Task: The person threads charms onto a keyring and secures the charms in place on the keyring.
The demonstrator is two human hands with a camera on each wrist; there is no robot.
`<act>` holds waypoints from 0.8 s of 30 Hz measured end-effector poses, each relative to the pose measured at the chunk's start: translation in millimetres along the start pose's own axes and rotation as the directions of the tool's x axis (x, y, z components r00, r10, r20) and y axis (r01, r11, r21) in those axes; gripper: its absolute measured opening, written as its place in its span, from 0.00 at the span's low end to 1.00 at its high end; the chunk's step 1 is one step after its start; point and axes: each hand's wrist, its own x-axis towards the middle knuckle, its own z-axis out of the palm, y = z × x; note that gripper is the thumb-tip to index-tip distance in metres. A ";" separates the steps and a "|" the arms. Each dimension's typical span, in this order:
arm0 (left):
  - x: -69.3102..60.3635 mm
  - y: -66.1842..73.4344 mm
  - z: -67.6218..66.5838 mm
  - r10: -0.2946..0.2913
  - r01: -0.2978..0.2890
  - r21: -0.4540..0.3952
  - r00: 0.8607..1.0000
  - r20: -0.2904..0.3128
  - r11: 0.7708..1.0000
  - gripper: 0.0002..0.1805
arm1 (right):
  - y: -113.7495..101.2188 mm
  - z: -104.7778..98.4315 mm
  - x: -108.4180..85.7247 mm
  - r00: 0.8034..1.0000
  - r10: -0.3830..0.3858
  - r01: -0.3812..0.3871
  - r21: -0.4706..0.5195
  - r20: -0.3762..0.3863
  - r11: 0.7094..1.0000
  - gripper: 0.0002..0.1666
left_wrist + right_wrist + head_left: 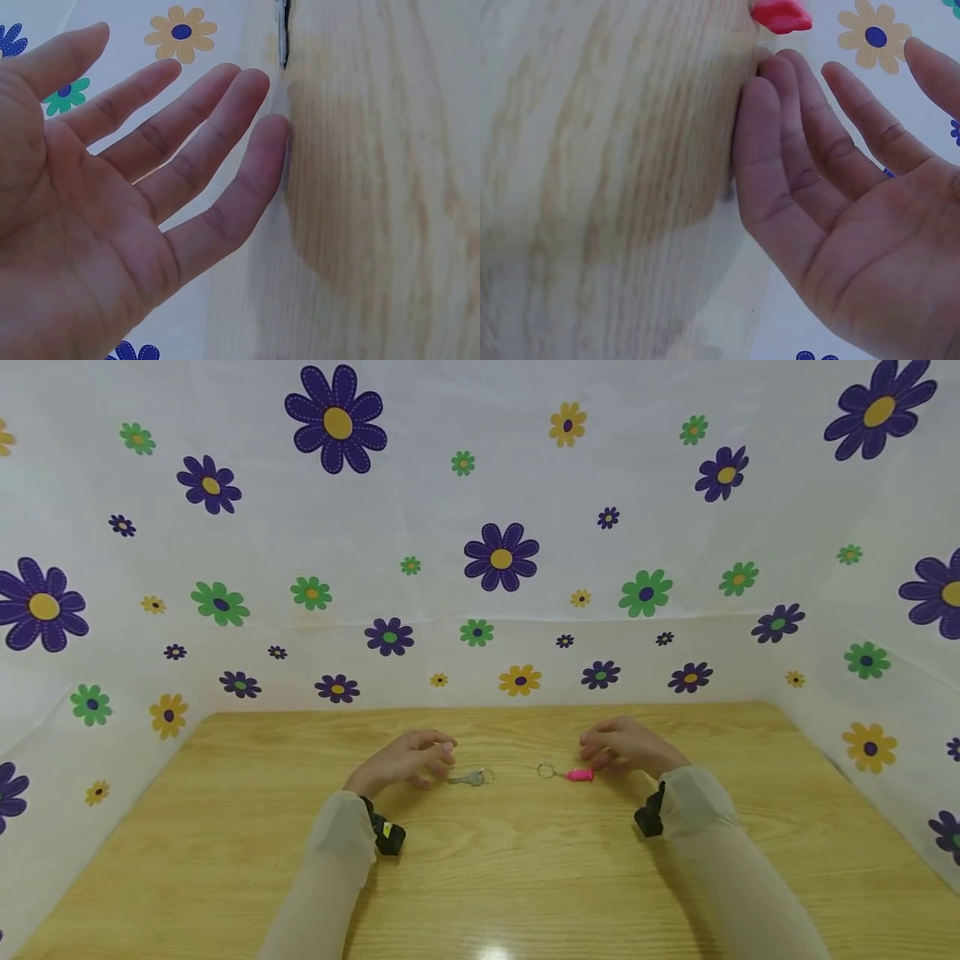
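A silver key point(470, 778) with a small ring point(487, 775) lies on the wooden table, left of the middle. Just left of it is my left hand point(405, 758), fingers loosely bent and holding nothing. A pink keychain charm point(580, 775) lies to the right, joined by a short chain to a metal split ring point(547, 770). My right hand point(626, 747) hovers beside the charm, its grasp empty. The left wrist view shows the key's tip point(283, 45) beyond the fingertips. In the right wrist view the charm point(781, 15) sits past the fingers, partly cut off.
The wooden tabletop point(495, 860) runs up to a white cloth point(420, 510) printed with purple, green and yellow flowers, which surrounds it at the back and both sides. A black camera point(386, 835) is strapped to the left wrist, another point(649, 814) to the right.
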 end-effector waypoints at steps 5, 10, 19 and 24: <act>0.8 1.7 0.5 -0.003 0.003 0.003 1.000 0.003 1.000 0.27 | -0.8 2.5 3.7 0.999 -0.001 0.001 0.011 0.033 1.000 0.22; 6.6 2.2 4.5 -0.027 0.027 0.013 1.000 0.003 1.000 0.27 | -4.6 5.7 4.9 0.997 -0.021 0.023 -0.027 0.073 0.999 0.18; 12.5 9.0 12.2 -0.077 0.077 0.070 0.997 -0.014 0.995 0.23 | -6.4 13.3 11.9 0.998 0.023 -0.019 -0.069 0.050 0.997 0.14; 13.5 14.3 16.6 -0.074 0.074 0.069 0.997 -0.008 0.995 0.20 | -7.3 13.1 12.5 0.999 0.026 -0.021 -0.090 0.047 0.996 0.14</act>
